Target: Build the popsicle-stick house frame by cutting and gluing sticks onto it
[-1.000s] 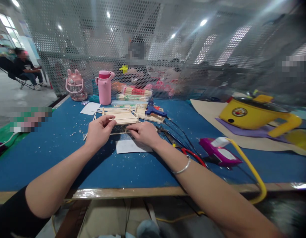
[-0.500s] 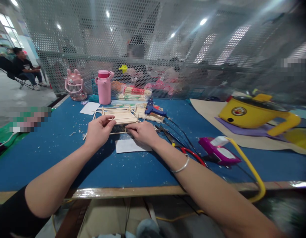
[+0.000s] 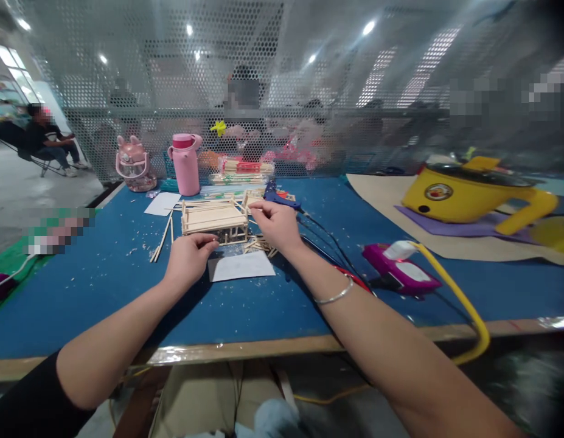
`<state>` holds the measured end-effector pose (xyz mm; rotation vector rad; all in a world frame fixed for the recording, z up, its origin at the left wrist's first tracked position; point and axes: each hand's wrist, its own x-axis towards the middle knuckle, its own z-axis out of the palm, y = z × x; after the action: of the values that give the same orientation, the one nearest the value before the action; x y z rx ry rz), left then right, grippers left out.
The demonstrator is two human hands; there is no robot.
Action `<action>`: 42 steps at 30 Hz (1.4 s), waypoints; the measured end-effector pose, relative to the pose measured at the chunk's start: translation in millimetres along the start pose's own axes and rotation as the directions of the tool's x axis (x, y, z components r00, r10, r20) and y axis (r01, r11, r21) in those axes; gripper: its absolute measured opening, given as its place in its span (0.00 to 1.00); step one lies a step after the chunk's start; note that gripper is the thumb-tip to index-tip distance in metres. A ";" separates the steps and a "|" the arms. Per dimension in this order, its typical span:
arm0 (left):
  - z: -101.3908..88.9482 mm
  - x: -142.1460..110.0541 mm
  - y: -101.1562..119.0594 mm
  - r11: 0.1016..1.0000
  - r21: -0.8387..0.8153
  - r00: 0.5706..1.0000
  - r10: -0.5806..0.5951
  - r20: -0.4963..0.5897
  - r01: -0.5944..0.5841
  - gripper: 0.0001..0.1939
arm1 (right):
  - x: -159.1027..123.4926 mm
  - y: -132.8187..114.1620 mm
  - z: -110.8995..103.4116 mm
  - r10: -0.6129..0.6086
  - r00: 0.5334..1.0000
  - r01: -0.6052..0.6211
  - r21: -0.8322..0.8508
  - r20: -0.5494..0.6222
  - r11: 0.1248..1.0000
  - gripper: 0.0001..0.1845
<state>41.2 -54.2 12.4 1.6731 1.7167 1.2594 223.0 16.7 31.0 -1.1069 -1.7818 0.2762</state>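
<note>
A small model bed-like frame of wooden sticks [image 3: 213, 218], with a flat slatted top and raised end posts, stands upright on the blue table. My left hand [image 3: 188, 258] is at its front left, thumb and fingertips pinched together; anything between them is too small to make out. My right hand [image 3: 282, 228] hovers by the frame's right end, in front of the blue glue gun [image 3: 278, 196], also with fingers pinched. Whatever it may hold is hidden. A white paper sheet [image 3: 243, 266] lies between my hands, and short stick pieces [image 3: 260, 244] are piled behind it.
Loose long sticks [image 3: 161, 238] lie left of the frame. Behind stand a pink bottle [image 3: 185, 165], a pink jug [image 3: 134, 165] and packs of sticks [image 3: 245, 167]. To the right are a purple power block [image 3: 400, 271] with a yellow cable and a yellow pot [image 3: 455, 198].
My left hand has come off the frame's upper left side and moved down in front of it. My right hand has lifted from the frame's front right and moved up toward the glue gun.
</note>
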 end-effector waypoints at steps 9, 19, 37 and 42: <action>12.0 8.4 -13.4 0.958 0.279 0.998 0.065 -0.004 -0.062 0.14 | 0.6 3.2 4.1 0.057 0.998 -0.058 0.024 0.023 0.998 0.15; 17.5 12.9 -8.9 0.901 0.429 0.996 0.084 -0.025 -0.065 0.15 | 0.9 11.7 10.8 0.200 0.977 -0.201 0.014 0.070 0.979 0.13; 20.6 12.5 -5.7 0.900 0.436 1.000 0.017 -0.007 -0.013 0.15 | 0.3 12.2 13.3 0.252 0.959 -0.248 -0.044 0.127 0.968 0.15; 20.9 13.5 -6.0 0.894 0.448 1.000 0.020 0.005 -0.020 0.14 | 0.0 10.8 11.8 0.249 0.961 -0.247 -0.029 0.120 0.968 0.15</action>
<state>52.5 -34.3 0.9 1.9404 2.1139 0.9096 219.3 26.1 18.6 -1.3511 -1.7528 0.4928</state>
